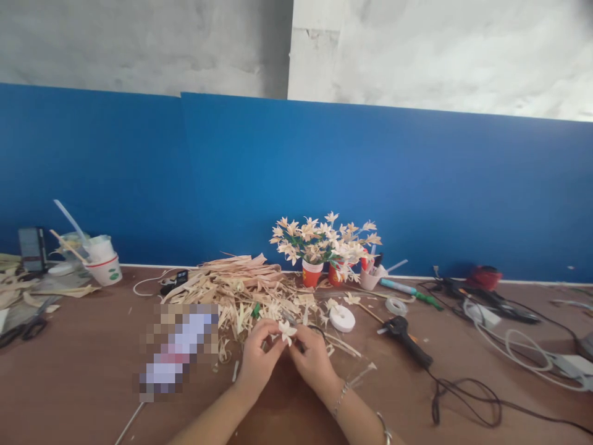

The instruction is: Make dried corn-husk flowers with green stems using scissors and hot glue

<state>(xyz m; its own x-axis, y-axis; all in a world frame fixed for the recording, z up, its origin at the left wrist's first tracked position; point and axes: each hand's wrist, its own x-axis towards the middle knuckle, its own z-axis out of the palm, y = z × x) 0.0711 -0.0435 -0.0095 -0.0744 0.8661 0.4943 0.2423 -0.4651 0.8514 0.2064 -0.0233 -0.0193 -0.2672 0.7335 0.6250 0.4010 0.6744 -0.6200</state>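
Cream petals catch my eye first: a small star-shaped flower [288, 332] is held up just on the near side of the heap of dried husk strips [250, 281], toward its right end. The person's left hand [259, 357] has thumb and forefinger drawn together on the flower's left side. The right hand [315, 360] meets it from the other side, its fingertips closed in on the flower too; I can't make out exactly how they grip beneath the petals. A chain bracelet [341, 397] circles the right wrist.

Behind the heap's right end stand two red paper cups, the left one [311, 275] and the right one [336, 276], carrying sprays of cream blossoms [312, 238]. Right of the heap, a fat white tape roll [341, 319] lies on the brown bench [463, 364], with a clear tape roll [396, 307] beyond it, and a black glue gun [410, 344] trailing its cord. Left of the heap and well apart from it, a white paper cup [104, 272] printed with green stands near some scissors [30, 330]. A blue partition [370, 161] rises behind the heap.
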